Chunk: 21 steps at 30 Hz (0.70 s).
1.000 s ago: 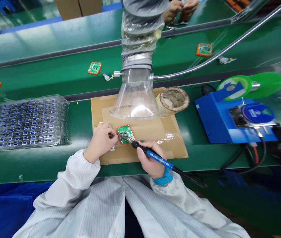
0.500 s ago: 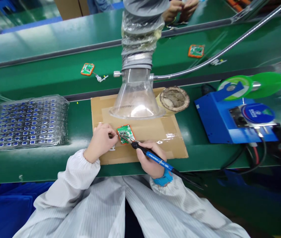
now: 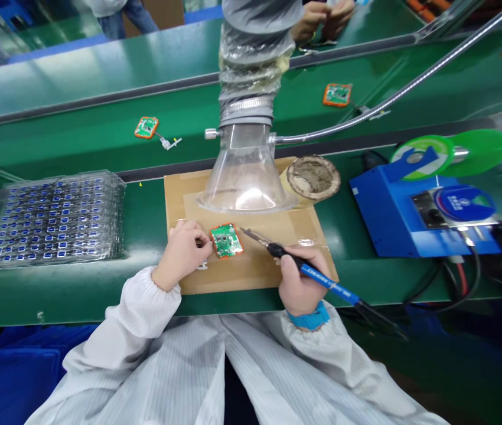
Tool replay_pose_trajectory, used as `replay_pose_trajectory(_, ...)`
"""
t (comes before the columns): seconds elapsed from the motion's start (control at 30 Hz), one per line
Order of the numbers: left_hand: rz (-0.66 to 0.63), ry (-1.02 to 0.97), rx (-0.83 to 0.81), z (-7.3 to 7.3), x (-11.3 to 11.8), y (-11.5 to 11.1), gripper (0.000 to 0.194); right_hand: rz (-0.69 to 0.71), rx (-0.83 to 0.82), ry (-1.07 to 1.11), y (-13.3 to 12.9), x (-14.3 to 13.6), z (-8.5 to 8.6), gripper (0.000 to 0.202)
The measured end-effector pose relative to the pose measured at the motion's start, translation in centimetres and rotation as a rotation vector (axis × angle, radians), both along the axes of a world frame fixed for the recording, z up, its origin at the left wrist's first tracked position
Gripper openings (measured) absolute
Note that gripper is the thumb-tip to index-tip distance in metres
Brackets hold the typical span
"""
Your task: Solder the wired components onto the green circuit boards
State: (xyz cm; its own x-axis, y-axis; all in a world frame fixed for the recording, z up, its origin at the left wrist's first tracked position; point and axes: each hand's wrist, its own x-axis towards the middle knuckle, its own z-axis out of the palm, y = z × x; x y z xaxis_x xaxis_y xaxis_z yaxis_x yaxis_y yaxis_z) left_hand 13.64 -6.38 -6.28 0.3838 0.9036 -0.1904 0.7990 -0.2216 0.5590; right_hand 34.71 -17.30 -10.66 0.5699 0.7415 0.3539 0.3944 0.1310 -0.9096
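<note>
A green circuit board [image 3: 227,241] in an orange frame lies on the cardboard sheet [image 3: 260,274]. At its left edge my left hand [image 3: 184,251] is closed, thumb and fingertips pinched together; whatever they hold is too small to make out. A small white part [image 3: 203,265] shows below those fingertips. My right hand [image 3: 303,280] grips a blue and black soldering iron [image 3: 322,277] like a pen. The iron's tip points left, just off the board's right edge and apart from it.
Over the cardboard hangs a clear fume hood [image 3: 246,177], with a round, crusted holder [image 3: 313,179] beside it. Stacked clear trays [image 3: 56,218] stand left, a blue solder feeder [image 3: 393,206] right. Behind, more boards [image 3: 146,127] lie on a green belt [image 3: 100,141]; another person's hands [image 3: 322,20] are beyond.
My right hand has drawn the soldering iron rightward, off the board. My left hand has stayed at the board's edge. Boards on the belt have shifted left.
</note>
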Motion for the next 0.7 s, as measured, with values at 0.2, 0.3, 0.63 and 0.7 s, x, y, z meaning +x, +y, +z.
replay_pose_trajectory(0.2,-0.161,0.016,0.055,0.2,-0.7,-0.5,0.007,0.099,-0.058,0.052,2.0,1.3,0.6,0.020)
replay_pose_trajectory(0.3,-0.221,-0.024,0.059,0.4,-1.5,-0.7,0.012,0.135,-0.069,0.027,2.4,0.8,0.9,0.018)
replay_pose_trajectory(0.63,-0.039,-0.508,-0.710,3.6,-6.2,4.7,0.028,0.156,-0.067,0.014,1.9,0.9,1.0,0.018)
replay_pose_trajectory(0.7,0.029,-0.538,-0.666,4.9,-6.8,6.5,0.031,0.156,-0.060,0.013,1.9,0.8,0.9,0.018)
